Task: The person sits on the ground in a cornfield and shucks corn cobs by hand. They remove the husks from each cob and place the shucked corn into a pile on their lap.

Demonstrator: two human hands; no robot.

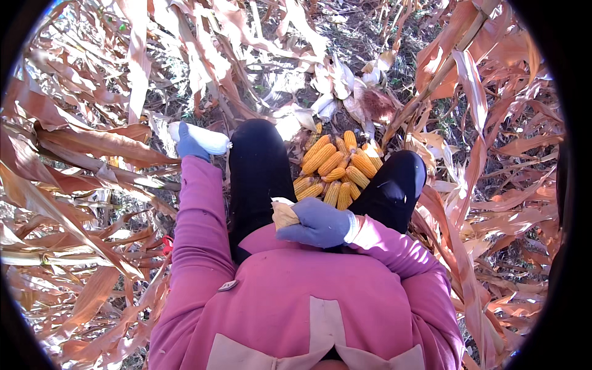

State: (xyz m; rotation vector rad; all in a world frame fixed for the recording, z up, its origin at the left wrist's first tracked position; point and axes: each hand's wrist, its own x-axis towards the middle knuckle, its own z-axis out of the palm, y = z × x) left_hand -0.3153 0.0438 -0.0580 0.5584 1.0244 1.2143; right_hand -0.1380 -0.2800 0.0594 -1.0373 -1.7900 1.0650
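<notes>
My left hand (190,144), in a grey-blue glove, grips an ear of corn in its pale husk (210,140) beside my left knee. The ear lies nearly level, its cut stem end towards the knee. My right hand (319,223), gloved alike, is curled in front of my belly around a piece of dry tan husk (284,215). Its fingertips are partly hidden. Between my knees lies a pile of bare yellow corn cobs (332,162), just beyond the right hand; my right leg hides part of its edge.
Stripped pale husks (337,85) lie on the ground beyond the pile. Dry corn stalks and leaves (92,143) crowd the left side. A leaning stalk (444,76) and more dry leaves (476,222) stand at the right. Something small and red (167,244) shows by my left sleeve.
</notes>
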